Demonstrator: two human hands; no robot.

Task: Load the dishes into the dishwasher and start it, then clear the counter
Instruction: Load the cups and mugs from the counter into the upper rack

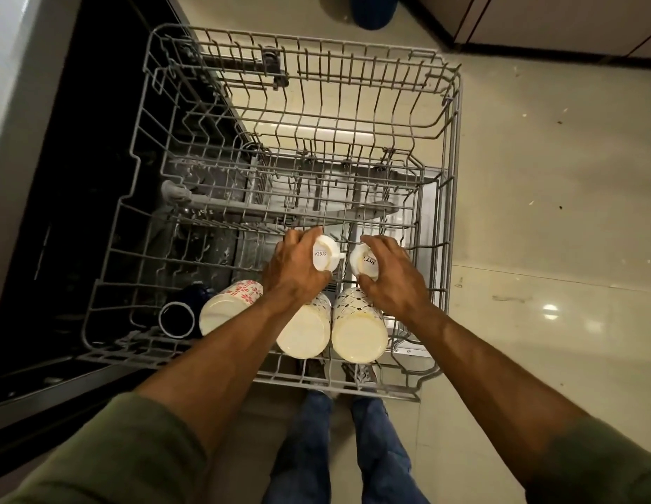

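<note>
I have a small white cup in each hand, left hand (294, 271) curled round the left cup (324, 253), right hand (391, 274) round the right cup (365, 259), both over the rack (134, 220) near its front edge. I'd seat them mouth-down between tines. Three patterned mugs (358, 321) and a dark mug (178, 318) crowd that front edge.

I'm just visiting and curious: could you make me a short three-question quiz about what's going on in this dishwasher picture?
1. True or false: each hand holds a small white cup with printed lettering.
2. How many cream patterned mugs lie in the grey wire dishwasher rack? A) one B) three C) five
3. What colour is the mug at the rack's near left corner?

Key:
1. True: left hand grips one small white cup, right hand the other.
2. B: red-flowered, two dark-dotted.
3. Dark blue.
</note>
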